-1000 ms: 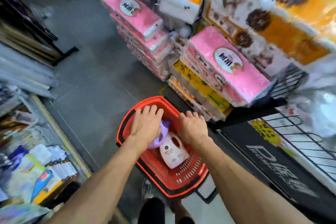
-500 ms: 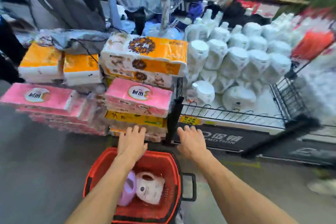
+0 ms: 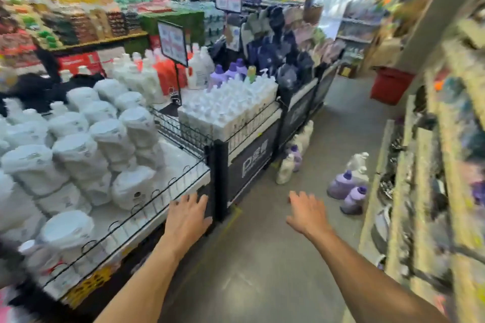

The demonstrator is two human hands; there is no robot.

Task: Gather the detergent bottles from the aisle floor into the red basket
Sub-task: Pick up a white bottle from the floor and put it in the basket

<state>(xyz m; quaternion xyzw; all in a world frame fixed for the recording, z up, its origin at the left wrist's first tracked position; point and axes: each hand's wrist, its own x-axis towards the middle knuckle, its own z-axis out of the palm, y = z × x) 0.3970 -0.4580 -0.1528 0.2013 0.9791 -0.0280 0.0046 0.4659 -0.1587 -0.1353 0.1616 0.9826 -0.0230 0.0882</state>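
Note:
Detergent bottles stand on the grey aisle floor ahead. Two purple ones [image 3: 341,186] and a white one [image 3: 357,162] sit by the right shelf. A white bottle [image 3: 284,169] and a purple bottle [image 3: 296,156] stand against the black display bin, with more white ones behind. My left hand [image 3: 187,215] and my right hand [image 3: 307,211] are stretched forward with spread fingers, holding nothing, well short of the bottles. The red basket is out of view.
A wire-fenced display bin [image 3: 217,165] full of white refill bags and bottles fills the left. Blurred shelving [image 3: 425,191] lines the right. A red bucket [image 3: 389,85] stands far down the aisle. Bare grey floor runs between bin and shelf.
My view swung up and right from the basket to the aisle. The red basket with its two bottles dropped out of view. Both hands stayed stretched forward and empty.

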